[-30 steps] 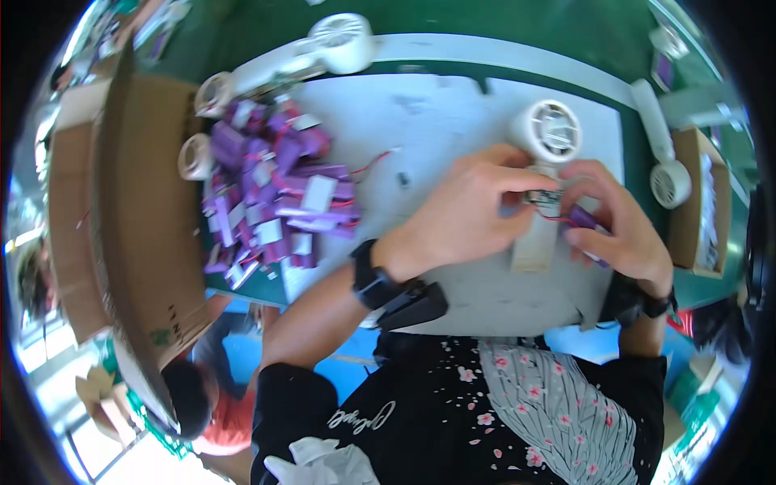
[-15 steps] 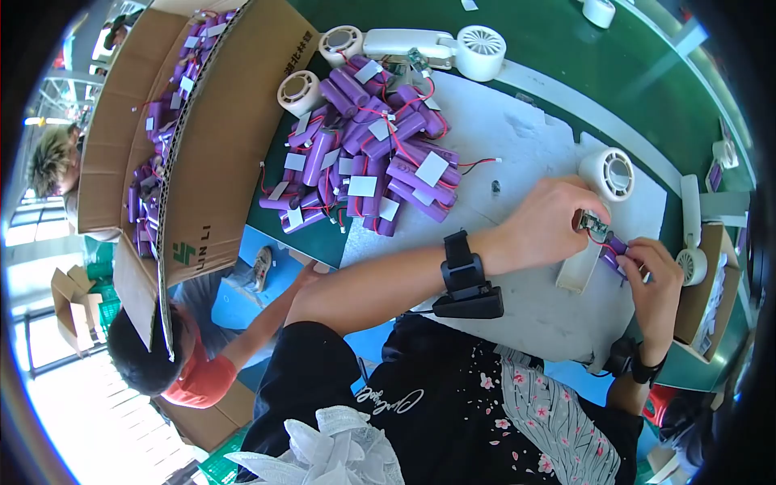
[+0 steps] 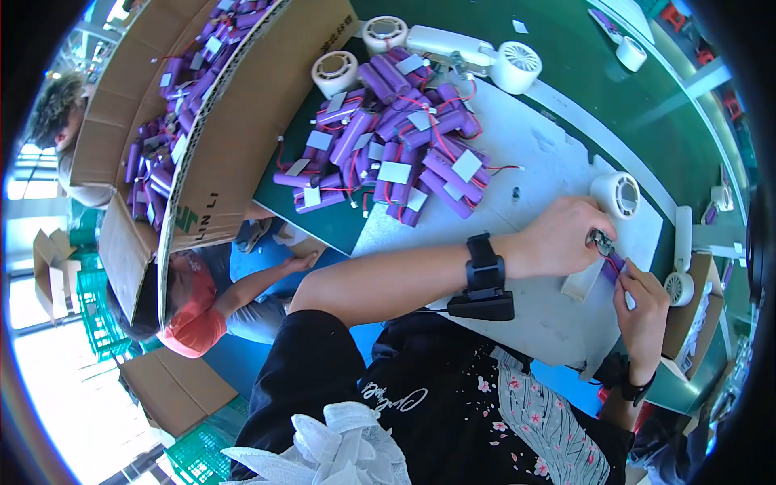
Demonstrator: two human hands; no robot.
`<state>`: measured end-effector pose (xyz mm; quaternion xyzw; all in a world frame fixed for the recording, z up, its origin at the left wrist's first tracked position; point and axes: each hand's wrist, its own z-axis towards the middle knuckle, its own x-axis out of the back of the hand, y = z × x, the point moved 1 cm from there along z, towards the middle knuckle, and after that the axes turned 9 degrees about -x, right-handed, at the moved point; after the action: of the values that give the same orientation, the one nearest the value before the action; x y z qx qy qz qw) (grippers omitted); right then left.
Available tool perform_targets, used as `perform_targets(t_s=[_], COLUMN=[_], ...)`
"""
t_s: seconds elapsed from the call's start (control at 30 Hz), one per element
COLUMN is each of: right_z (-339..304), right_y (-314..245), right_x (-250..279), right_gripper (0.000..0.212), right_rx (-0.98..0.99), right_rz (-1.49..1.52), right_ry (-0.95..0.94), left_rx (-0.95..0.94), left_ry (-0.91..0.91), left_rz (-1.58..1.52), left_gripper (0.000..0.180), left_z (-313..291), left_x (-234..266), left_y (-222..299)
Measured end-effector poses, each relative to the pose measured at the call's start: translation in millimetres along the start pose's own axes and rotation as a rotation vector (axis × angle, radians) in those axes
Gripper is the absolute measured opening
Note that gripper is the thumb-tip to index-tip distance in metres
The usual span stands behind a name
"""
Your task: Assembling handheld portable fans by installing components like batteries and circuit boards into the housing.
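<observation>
My left hand [image 3: 562, 238] reaches across the work surface, its fingers pinched on a small green circuit board [image 3: 600, 242]. Red wire runs from that board toward a purple battery pack [image 3: 611, 268], which my right hand [image 3: 644, 311] grips between thumb and fingers. Under and beside my hands lies a white handheld fan; its round head [image 3: 616, 196] shows beyond my left fingers and its handle [image 3: 580, 284] below them. My left fingertips partly hide the board, and the fan's middle is covered.
A pile of purple battery packs [image 3: 396, 153] with wires and white pads lies left on the white sheet [image 3: 404, 234]. Further left stands a carton [image 3: 242, 121] full of packs. More white fans [image 3: 516, 68] sit behind; a small box [image 3: 697, 323] is at right. A co-worker in red [image 3: 198, 315] crouches at left.
My view has shifted, so the pile and carton appear moved. Both hands keep hold of the board and battery pack, which sit at a slightly different angle. The co-worker's arm has moved.
</observation>
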<state>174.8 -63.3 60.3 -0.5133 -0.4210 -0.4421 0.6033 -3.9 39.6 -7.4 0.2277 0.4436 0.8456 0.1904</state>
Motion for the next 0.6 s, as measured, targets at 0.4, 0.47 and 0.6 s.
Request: perform_targets(t_s=[0.4,0.47,0.6], right_z=[-5,-7,-6], right_y=[17,19,19], right_x=[0,-3,-5], right_gripper=[0.013,0.012,0.01], right_rx=[-0.045,-0.078,-0.072], right_rz=[0.133,0.13,0.115], right_ry=[0.037,0.062,0.105], left_rx=[0.178,0.195,0.174], left_ry=[-0.111,-0.118,-0.171], left_rz=[-0.068,-0.043,-0.022], left_gripper=[0.031,0.032,0.032], left_z=[6,8,8], left_x=[4,3,8], left_y=[2,3,5])
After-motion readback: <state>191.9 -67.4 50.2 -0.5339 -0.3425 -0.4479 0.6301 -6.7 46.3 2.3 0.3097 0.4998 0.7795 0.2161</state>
